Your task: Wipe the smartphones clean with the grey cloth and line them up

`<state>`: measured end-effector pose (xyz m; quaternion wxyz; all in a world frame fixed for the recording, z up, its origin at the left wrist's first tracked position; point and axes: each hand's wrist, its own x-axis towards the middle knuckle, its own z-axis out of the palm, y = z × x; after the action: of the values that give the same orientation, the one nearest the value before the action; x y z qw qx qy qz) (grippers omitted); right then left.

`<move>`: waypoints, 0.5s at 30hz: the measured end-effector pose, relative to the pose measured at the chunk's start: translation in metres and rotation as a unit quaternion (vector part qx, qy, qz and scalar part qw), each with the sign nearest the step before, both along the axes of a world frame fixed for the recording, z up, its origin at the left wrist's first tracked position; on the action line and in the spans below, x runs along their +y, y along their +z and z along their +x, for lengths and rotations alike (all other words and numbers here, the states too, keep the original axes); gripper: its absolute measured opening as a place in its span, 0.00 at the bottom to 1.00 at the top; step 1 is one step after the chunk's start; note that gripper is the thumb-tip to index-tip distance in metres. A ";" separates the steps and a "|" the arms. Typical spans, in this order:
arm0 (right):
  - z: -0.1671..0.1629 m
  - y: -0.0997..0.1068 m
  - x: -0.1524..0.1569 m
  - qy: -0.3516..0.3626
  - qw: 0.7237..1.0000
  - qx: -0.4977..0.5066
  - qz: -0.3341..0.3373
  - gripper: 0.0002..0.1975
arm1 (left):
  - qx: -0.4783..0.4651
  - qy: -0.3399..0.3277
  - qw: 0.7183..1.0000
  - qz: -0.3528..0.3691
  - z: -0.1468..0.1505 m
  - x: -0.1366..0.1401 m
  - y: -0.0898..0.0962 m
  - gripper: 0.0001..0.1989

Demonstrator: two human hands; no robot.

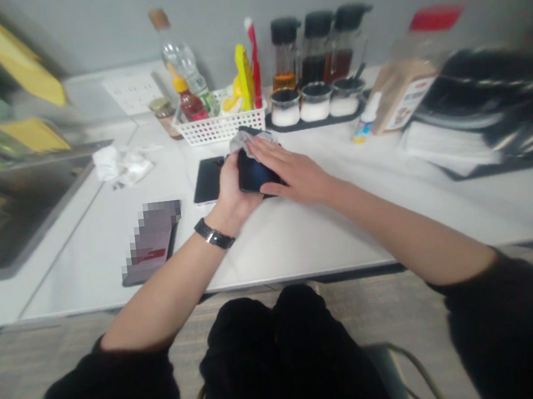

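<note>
My left hand point(232, 195), with a dark strap at the wrist, is closed around the edge of a black smartphone point(252, 174) and holds it just above the white counter. My right hand point(300, 173) presses a thin white tissue point(239, 140) against the upper part of its screen, fingers together and thumb over the lower edge. Right beside my left hand a second dark phone point(206, 181) lies flat, partly covered by that hand. Nearer the front edge, to the left, lies another phone point(152, 246) with a pixelated screen.
Crumpled tissues point(122, 165) lie by the sink point(38, 249) at left. Behind my hands stand a white basket point(211, 129) of bottles and packets, seasoning jars point(317, 102) and oil bottles point(320, 48). A red-capped container point(413, 76) and black bowls point(465, 96) are at right.
</note>
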<state>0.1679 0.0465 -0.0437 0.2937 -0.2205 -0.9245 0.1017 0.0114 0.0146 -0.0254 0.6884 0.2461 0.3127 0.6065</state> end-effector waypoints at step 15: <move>-0.001 0.004 -0.003 0.004 1.000 0.004 0.011 0.53 | 0.004 -0.042 0.998 0.050 -0.004 -0.007 0.013 0.29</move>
<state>0.1667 0.0437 -0.0396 0.2992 -0.2136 -0.9252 0.0938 0.0077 0.0072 -0.0126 0.6983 0.2960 0.2743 0.5913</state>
